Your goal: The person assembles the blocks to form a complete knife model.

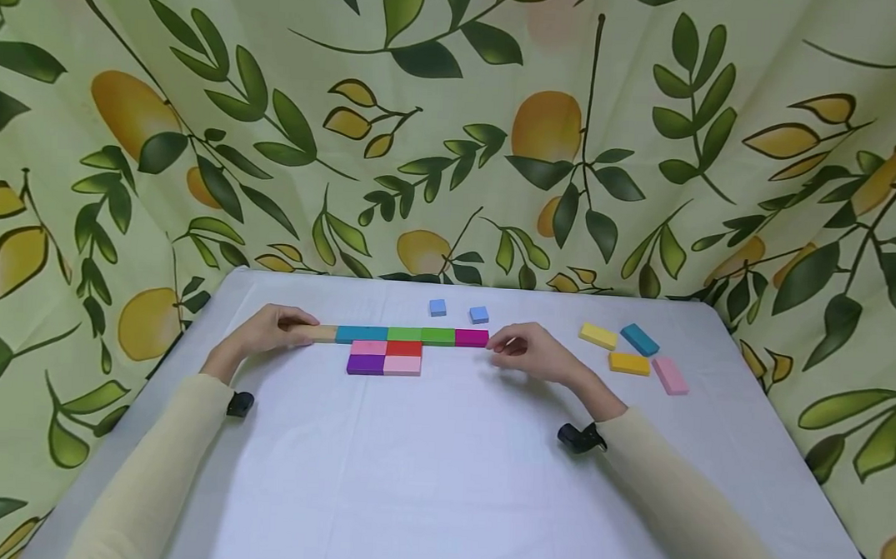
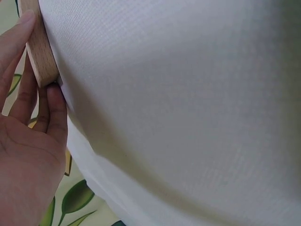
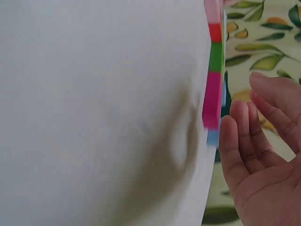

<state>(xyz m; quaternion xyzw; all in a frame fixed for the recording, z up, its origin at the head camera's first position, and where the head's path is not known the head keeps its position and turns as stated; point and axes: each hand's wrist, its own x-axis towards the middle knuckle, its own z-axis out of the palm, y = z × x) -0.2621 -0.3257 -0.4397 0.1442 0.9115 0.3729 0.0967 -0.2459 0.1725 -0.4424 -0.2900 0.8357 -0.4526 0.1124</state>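
A row of coloured wooden blocks lies across the white table. From left to right come a plain wooden block (image 1: pixel 324 334), a teal block (image 1: pixel 361 334), two green blocks (image 1: pixel 438 337) and a magenta block (image 1: pixel 471 338). Against the row's near side sit a pink block (image 1: pixel 368 348) and a red block (image 1: pixel 403 348), then a purple block (image 1: pixel 365 365) and a light pink block (image 1: pixel 402 366). My left hand (image 1: pixel 271 334) pinches the plain block, thumb against one side. Beside the magenta block's end, my right hand (image 1: pixel 537 352) holds nothing, its fingers loosely bent; a gap shows in the right wrist view.
Two small blue blocks (image 1: pixel 479 315) lie behind the row. At the right are a yellow block (image 1: pixel 598 335), an orange-yellow block (image 1: pixel 629 364), another teal block (image 1: pixel 640 340) and another pink block (image 1: pixel 671 376). A leaf-patterned curtain (image 1: pixel 452 188) hangs behind the table (image 1: pixel 424 479).
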